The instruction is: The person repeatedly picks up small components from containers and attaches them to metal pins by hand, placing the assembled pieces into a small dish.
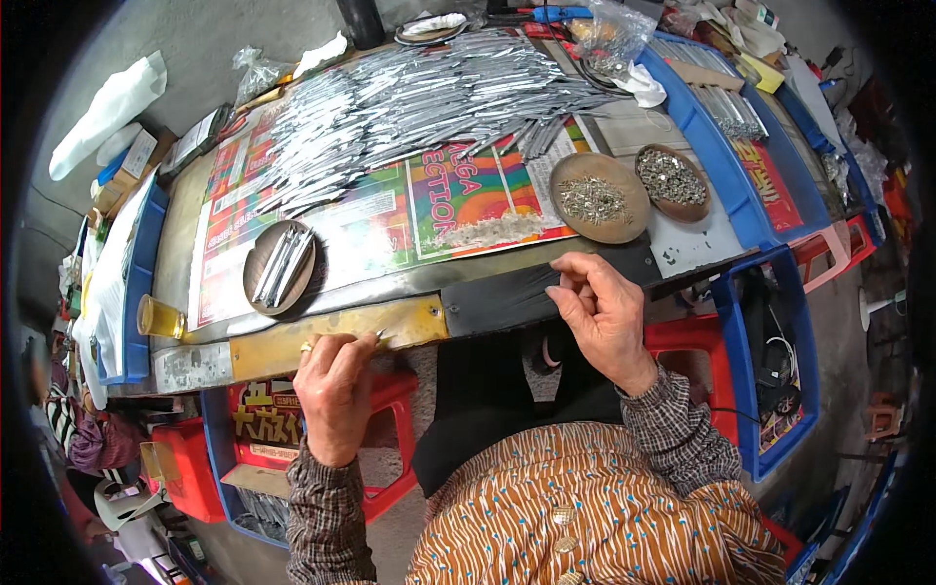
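At the table's scuffed front edge [283, 343], the left hand [333, 395] pinches a small, pointed silvery piece [381, 334]; the right hand [606, 317] curls, thumb and forefinger apart, and I cannot tell whether it holds anything. A round brown dish [260, 255] bears slim, shiny strips [285, 263], and glossy printed paper [375, 234] stretches wide between it and 2 dishes [585, 168] of metallic bits [597, 201].

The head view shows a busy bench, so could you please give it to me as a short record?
Left hand: seems to pinch a small shiny piece
Right hand: raised, fingers bent, thumb and forefinger slightly apart
Left bowl: several metal rods
Large right bowl: small metal parts
Small right bowl: more small parts, heaped
Table: wide pile of rods toward the back
Cup: yellowish, near left corner
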